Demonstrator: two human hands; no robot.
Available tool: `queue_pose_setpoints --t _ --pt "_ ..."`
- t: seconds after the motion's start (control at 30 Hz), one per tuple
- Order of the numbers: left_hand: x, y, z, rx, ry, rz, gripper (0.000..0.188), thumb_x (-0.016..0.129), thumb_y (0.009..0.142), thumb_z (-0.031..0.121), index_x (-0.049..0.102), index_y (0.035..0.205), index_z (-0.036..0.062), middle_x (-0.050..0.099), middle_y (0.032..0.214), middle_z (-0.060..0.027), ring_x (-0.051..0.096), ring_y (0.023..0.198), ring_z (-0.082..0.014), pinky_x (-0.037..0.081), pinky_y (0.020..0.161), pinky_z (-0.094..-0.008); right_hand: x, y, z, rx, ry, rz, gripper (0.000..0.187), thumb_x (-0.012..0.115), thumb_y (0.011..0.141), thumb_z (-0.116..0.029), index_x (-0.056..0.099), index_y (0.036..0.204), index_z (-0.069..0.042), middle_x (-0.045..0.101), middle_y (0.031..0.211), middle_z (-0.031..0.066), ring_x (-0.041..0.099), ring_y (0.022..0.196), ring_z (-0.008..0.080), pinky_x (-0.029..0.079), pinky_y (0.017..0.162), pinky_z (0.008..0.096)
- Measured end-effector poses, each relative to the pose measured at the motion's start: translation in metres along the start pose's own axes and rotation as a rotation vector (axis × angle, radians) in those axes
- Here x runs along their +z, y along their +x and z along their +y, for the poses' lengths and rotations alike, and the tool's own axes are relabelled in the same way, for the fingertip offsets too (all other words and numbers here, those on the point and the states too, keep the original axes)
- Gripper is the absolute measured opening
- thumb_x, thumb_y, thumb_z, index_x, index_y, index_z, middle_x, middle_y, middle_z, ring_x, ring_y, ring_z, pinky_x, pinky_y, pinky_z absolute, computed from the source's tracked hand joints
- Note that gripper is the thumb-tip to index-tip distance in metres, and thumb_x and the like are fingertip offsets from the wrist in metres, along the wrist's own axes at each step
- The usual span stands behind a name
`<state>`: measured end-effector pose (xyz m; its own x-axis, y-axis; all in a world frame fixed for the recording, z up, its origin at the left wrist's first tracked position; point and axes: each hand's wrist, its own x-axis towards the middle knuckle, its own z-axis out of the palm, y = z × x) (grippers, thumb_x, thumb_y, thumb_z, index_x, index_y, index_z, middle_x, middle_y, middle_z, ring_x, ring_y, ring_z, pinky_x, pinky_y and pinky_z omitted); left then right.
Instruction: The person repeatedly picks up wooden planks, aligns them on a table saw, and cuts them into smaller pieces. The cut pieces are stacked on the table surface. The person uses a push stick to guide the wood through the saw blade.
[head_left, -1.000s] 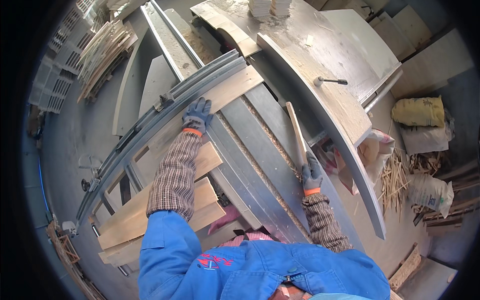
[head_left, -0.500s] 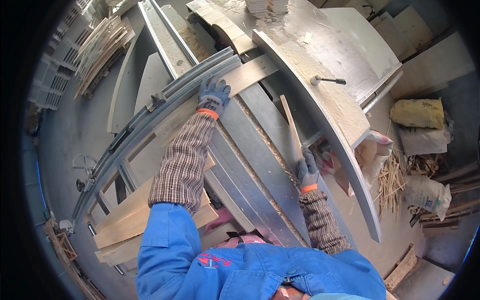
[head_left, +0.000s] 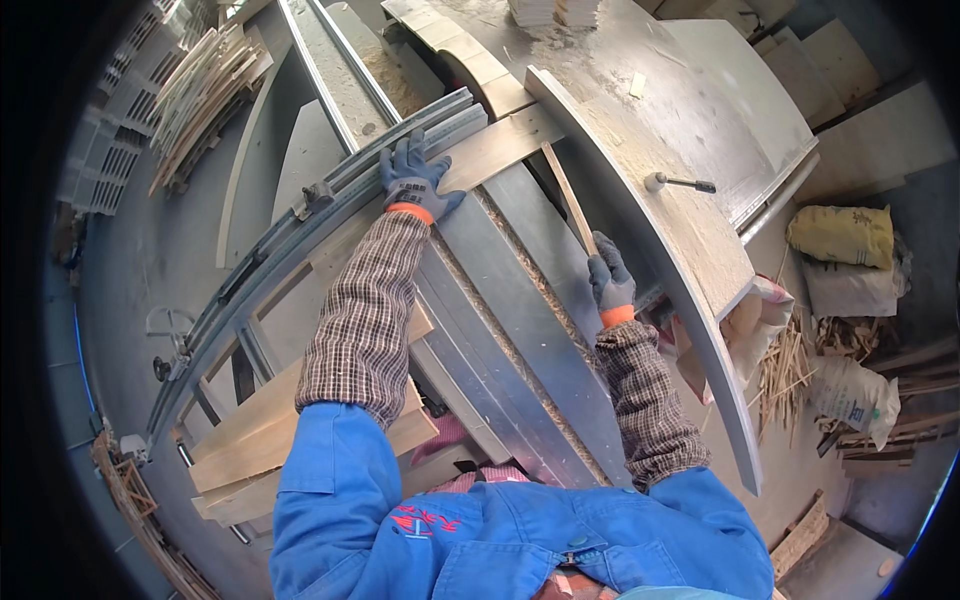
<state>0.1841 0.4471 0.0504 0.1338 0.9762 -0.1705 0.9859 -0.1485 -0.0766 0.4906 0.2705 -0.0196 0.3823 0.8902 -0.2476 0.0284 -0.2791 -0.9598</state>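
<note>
My left hand, in a grey-blue work glove, has its fingers spread over the metal fence of a sliding table saw. Its thumb side rests by a flat wooden board lying along the fence. In my right hand, also gloved, is the near end of a thin wooden stick. The stick points away from me, its far tip at the board's right part. Beneath both hands lies the grey metal saw table, with sawdust in its grooves. No saw blade can be made out.
A long curved-looking rail edges the sawdust-covered side table, which carries a handled knob. Boards are stacked at my lower left. Sacks and wood offcuts are on the floor to the right.
My left hand has shifted left from the board onto the fence, its fingers spreading. My right hand has moved the stick forward, bringing its tip up to the board.
</note>
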Motion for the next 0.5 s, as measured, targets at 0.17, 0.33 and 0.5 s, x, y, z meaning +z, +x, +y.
queue_pose_setpoints --t 0.17,0.33,0.5 --pt "0.005 0.005 -0.001 -0.014 0.020 -0.041 0.074 0.065 0.077 0.070 0.055 0.143 0.0371 0.010 0.167 -0.0102 0.009 0.152 -0.0325 0.000 0.122 -0.0548 0.003 0.002 0.009 -0.039 -0.058 0.000 0.043 0.064 0.094 -0.014 0.062 0.136 -0.006 0.064 0.135 0.0058 0.059 0.118 0.0128 0.046 0.101 0.0269" --pt "0.006 0.002 -0.001 -0.012 0.019 -0.053 0.074 0.065 0.077 0.071 0.056 0.142 0.0372 0.009 0.167 -0.0100 0.008 0.153 -0.0324 -0.001 0.123 -0.0544 0.008 -0.003 0.012 0.005 -0.083 0.012 0.043 0.063 0.094 -0.015 0.061 0.137 -0.006 0.063 0.136 0.0062 0.059 0.120 0.0134 0.044 0.103 0.0277" --pt "0.011 0.002 -0.005 -0.017 0.005 -0.063 0.074 0.065 0.077 0.071 0.056 0.142 0.0369 0.009 0.168 -0.0099 0.009 0.153 -0.0324 -0.002 0.123 -0.0532 0.016 -0.006 0.015 -0.035 -0.070 0.000 0.043 0.063 0.095 -0.015 0.061 0.137 -0.005 0.063 0.136 0.0061 0.059 0.121 0.0137 0.044 0.103 0.0279"
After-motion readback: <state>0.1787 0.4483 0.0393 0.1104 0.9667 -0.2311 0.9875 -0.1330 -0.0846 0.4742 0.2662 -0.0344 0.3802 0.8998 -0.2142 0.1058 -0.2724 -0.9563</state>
